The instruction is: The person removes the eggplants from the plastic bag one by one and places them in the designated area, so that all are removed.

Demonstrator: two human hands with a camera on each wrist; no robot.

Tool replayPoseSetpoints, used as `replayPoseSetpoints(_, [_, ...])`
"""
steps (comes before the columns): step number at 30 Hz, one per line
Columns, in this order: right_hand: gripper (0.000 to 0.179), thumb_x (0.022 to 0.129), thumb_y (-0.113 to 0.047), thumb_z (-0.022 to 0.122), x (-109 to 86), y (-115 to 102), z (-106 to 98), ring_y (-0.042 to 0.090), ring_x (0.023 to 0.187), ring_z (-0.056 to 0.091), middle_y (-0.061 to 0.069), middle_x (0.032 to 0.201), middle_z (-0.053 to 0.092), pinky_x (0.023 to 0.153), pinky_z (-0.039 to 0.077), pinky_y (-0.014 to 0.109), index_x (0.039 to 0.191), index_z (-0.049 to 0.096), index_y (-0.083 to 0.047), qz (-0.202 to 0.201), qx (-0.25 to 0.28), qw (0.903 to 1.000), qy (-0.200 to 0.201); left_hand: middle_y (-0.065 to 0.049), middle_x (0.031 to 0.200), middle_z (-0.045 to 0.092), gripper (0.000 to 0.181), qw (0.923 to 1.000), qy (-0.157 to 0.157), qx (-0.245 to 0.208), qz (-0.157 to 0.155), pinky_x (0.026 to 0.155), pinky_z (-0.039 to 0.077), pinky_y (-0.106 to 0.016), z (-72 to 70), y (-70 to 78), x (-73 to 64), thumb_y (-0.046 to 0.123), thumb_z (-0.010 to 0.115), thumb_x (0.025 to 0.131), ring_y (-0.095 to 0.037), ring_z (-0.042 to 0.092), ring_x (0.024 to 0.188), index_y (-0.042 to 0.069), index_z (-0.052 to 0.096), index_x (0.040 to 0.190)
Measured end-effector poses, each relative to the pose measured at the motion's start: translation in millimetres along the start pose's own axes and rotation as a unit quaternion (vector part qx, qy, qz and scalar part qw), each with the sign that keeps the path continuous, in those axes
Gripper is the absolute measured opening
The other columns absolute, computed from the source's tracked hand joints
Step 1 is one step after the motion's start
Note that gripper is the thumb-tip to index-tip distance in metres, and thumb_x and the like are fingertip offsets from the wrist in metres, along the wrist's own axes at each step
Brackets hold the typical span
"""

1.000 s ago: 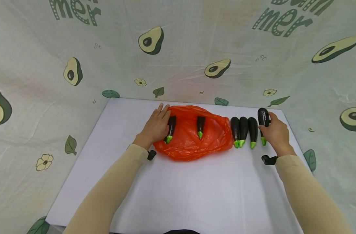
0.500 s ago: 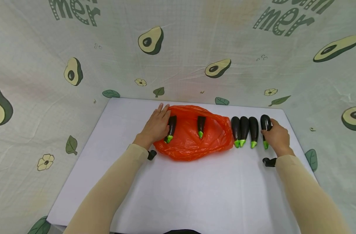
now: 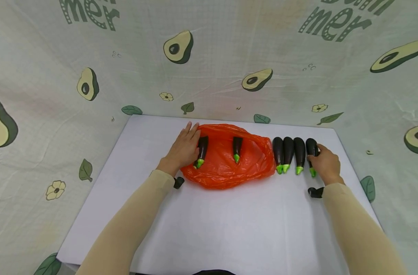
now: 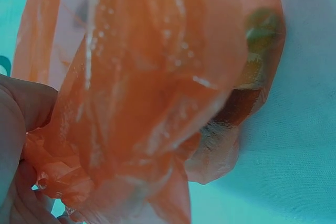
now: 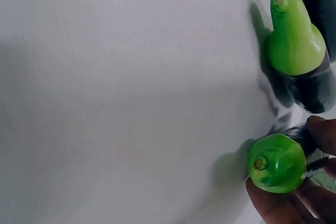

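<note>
The left arm is stretched forward and slightly inward, and by the left hand (image 3: 183, 150) the left edge of a red-orange plastic bag (image 3: 226, 177) is held; in the left wrist view, the crumpled film is pinched between thumb and fingers. The right arm is extended forward, and by the right hand (image 3: 326, 164) one eggplant (image 3: 311, 147) is gripped from its right side — the thumb is placed on one flank, the other fingers round the opposite one. This eggplant is located at the right end of a row, near three other eggplants (image 3: 299, 151) but apart from them; whether its full weight is borne by the white table (image 3: 243, 233) cannot be told.

The bag is made of thin, wrinkled, half-transparent film, through which a dark body and a green cap (rather blurred) are seen from the left wrist. Within its outline, two dark eggplants (image 3: 237, 147) are shown from above. All bodies are smooth, glossy and rounded — almost black, with bright green caps pointed toward the person.
</note>
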State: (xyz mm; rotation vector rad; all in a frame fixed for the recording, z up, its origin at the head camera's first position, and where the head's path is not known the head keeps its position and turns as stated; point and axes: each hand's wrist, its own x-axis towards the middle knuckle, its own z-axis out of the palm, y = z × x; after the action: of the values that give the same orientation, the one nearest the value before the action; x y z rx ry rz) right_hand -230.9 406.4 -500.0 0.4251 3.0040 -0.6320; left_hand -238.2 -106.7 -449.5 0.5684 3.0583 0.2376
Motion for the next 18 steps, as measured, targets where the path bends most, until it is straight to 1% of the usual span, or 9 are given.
replayPoseSetpoints(4, [0.069,0.103,-0.025,0.058,1.1,2.8,1.4,0.064,0.126,0.049,0.038,0.141,0.055,0.103,0.043,0.072,0.161,0.033,0.003,0.0,0.015,0.9999,0.002,-0.01,0.179,0.012,0.076,1.0,0.004,0.002,0.004,0.134,0.012,-0.05,0.1,0.0,-0.2,0.025,0.064,0.103,-0.031,-0.001,0.166,0.004,0.029,0.166])
replayPoseSetpoints(8, [0.068,0.103,-0.026,0.058,1.3,3.5,1.4,0.066,0.126,0.047,0.038,0.141,0.056,0.104,0.041,0.072,0.16,0.035,0.004,-0.004,0.021,0.9998,0.0,-0.01,0.179,0.011,0.076,1.0,0.004,0.003,0.002,0.134,0.012,-0.05,0.5,-0.2,-1.0,0.025,0.064,0.103,-0.031,-0.002,0.166,0.004,0.028,0.167])
replayPoseSetpoints(11, [0.067,0.103,-0.028,0.058,0.1,2.6,1.2,0.066,0.126,0.048,0.037,0.141,0.057,0.103,0.042,0.072,0.158,0.038,0.005,-0.007,0.018,0.9998,-0.001,-0.01,0.179,0.012,0.076,1.0,0.004,0.001,0.002,0.134,0.013,-0.051,0.7,-0.4,-1.3,0.025,0.064,0.103,-0.031,-0.001,0.166,0.004,0.028,0.167])
replayPoseSetpoints(18, [0.065,0.105,-0.029,0.056,-1.3,3.1,2.6,0.063,0.124,0.052,0.039,0.14,0.055,0.101,0.045,0.07,0.156,0.04,0.009,0.003,0.012,0.9999,-0.002,-0.01,0.179,0.011,0.076,1.0,0.004,0.0,0.004,0.133,0.014,-0.052,0.0,0.4,-0.8,0.026,0.064,0.103,-0.031,0.0,0.166,0.005,0.027,0.167])
